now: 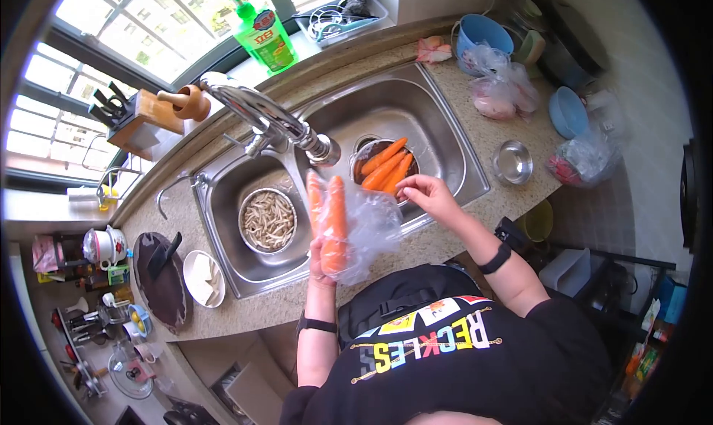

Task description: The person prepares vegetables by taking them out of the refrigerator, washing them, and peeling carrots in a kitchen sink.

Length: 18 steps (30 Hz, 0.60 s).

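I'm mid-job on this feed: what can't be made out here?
All in the head view:
- Whether the right hand touches the basin carrots: its fingers cover the spot.
- The full grip of the left hand: partly hidden by the held plastic bag.
- What lies under the basin carrots: they cover it.
- Small print on the green bottle: too small.

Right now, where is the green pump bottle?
In the head view, the green bottle stands upper left on the windowsill, beyond the faucet, just left of the white tray.
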### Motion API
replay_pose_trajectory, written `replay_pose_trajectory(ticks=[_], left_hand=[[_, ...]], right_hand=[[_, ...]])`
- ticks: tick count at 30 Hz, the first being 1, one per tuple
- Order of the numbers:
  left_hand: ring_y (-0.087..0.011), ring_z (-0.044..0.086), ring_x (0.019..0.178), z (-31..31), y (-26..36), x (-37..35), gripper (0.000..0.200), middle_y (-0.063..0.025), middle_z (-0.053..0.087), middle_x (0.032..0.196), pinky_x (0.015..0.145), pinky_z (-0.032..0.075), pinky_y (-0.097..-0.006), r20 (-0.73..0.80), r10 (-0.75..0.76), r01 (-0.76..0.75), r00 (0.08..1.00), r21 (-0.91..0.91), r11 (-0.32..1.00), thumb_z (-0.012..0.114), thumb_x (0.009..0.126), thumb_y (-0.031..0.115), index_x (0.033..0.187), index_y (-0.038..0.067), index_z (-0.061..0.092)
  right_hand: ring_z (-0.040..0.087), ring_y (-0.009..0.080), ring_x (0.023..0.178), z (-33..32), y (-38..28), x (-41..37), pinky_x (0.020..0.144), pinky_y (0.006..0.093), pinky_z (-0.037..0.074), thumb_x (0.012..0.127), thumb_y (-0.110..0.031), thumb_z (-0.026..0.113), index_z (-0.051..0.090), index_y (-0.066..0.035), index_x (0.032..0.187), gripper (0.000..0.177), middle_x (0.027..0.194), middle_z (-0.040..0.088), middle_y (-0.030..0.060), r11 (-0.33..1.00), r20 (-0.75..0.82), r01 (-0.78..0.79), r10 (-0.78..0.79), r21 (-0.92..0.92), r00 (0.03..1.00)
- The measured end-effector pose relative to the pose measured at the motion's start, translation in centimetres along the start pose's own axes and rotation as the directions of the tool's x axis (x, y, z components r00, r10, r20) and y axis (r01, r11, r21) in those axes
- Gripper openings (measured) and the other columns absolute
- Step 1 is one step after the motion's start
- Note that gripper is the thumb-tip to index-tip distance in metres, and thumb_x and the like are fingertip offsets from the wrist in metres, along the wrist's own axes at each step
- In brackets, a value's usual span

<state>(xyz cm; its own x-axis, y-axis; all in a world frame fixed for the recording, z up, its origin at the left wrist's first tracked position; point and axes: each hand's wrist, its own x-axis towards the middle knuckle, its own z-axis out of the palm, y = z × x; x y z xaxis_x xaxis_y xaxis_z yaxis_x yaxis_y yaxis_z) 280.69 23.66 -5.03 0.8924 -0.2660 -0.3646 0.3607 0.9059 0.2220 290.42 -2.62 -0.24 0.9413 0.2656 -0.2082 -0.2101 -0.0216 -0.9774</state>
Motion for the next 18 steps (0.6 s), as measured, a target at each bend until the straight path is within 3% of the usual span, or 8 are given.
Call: replay_pose_trajectory(ticks=[3,6,8,11,14,15,16,18], left_hand=[[-0.0224,0.060,0.083,-0.1,-0.3,0.5,0.066,-0.0142,0.054,0.113,0.064,0.053,-0.0360,-0.031,-0.099,0.101,0.995,0.100,0.990,0.060,0.081,0.033,0.134,0.007,0.029],[-0.0227,0.061,0.089,1.4,-0.8,0.6,0.072,-0.0199,0.049,0.122,0.071,0.054,-0.0328,0.005,-0.079,0.076,0.997,0.193,0.978,0.060,0.081,0.037,0.135,0.003,0.026],[-0.0221,0.061,0.088,1.6,-0.7,0.3,0.073,-0.0187,0.050,0.121,0.069,0.054,-0.0330,0.011,-0.095,0.090,0.995,0.214,0.973,0.060,0.081,0.041,0.135,0.004,0.028],[-0.0211,0.061,0.088,1.2,-0.4,0.0,0.071,-0.0126,0.055,0.112,0.072,0.053,-0.0332,0.061,-0.148,0.133,0.987,0.209,0.969,0.061,0.081,0.042,0.133,0.005,0.030],[-0.0216,0.061,0.087,0.7,0.1,-1.1,0.071,-0.0125,0.055,0.112,0.070,0.054,-0.0332,0.018,-0.125,0.119,0.992,0.200,0.972,0.060,0.081,0.043,0.133,0.006,0.030],[-0.0220,0.061,0.086,0.9,0.3,-1.6,0.071,-0.0127,0.055,0.112,0.070,0.054,-0.0333,-0.005,-0.102,0.100,0.995,0.222,0.970,0.060,0.081,0.044,0.133,0.006,0.030],[-0.0223,0.061,0.086,0.9,0.5,-2.2,0.071,-0.0129,0.055,0.112,0.070,0.054,-0.0334,-0.028,-0.076,0.081,0.997,0.246,0.966,0.060,0.081,0.044,0.133,0.006,0.030],[-0.0208,0.060,0.087,0.4,0.8,-3.2,0.072,-0.0130,0.053,0.115,0.068,0.054,-0.0333,-0.040,-0.078,0.086,0.996,0.261,0.962,0.057,0.082,0.046,0.134,0.006,0.029]], right_hand=[[0.059,0.0107,0.085,1.5,-1.1,-0.8,0.076,0.0240,0.048,0.089,-0.008,0.051,0.058,0.002,0.109,0.023,0.094,0.063,0.0058,0.992,0.202,0.011,-0.037,0.127,0.979],[0.059,0.0090,0.084,3.3,-0.5,-0.8,0.073,0.0242,0.048,0.089,-0.010,0.051,0.057,0.000,0.110,0.024,0.093,0.062,0.0040,0.983,0.240,-0.072,0.030,0.168,0.970],[0.058,0.0090,0.082,4.0,0.2,-0.7,0.072,0.0237,0.048,0.089,-0.011,0.052,0.055,-0.001,0.116,0.029,0.095,0.061,0.0039,0.980,0.227,-0.130,0.093,0.152,0.969],[0.057,0.0090,0.079,5.1,0.2,-0.8,0.071,0.0237,0.047,0.088,-0.011,0.054,0.047,-0.005,0.126,0.039,0.094,0.060,0.0041,0.976,0.226,-0.154,0.116,0.157,0.967],[0.054,0.0088,0.084,6.9,0.9,-1.9,0.072,0.0234,0.047,0.083,-0.009,0.061,0.026,-0.011,0.140,0.067,0.100,0.055,0.0064,0.985,0.239,-0.080,0.041,0.153,0.970],[0.051,0.0064,0.075,7.7,0.6,-2.5,0.067,0.0215,0.045,0.081,-0.006,0.062,0.041,-0.007,0.130,0.053,0.089,0.055,0.0028,0.989,0.169,-0.032,0.007,0.147,0.986],[0.051,0.0064,0.075,8.0,1.2,-2.8,0.067,0.0215,0.045,0.081,-0.006,0.062,0.041,-0.007,0.130,0.053,0.089,0.055,0.0028,0.988,0.166,-0.033,0.008,0.148,0.986],[0.046,0.0043,0.067,8.7,1.9,-3.1,0.062,0.0196,0.042,0.081,-0.006,0.062,0.055,-0.004,0.110,0.031,0.078,0.051,-0.0012,1.000,0.255,-0.018,0.018,-0.001,0.967]])
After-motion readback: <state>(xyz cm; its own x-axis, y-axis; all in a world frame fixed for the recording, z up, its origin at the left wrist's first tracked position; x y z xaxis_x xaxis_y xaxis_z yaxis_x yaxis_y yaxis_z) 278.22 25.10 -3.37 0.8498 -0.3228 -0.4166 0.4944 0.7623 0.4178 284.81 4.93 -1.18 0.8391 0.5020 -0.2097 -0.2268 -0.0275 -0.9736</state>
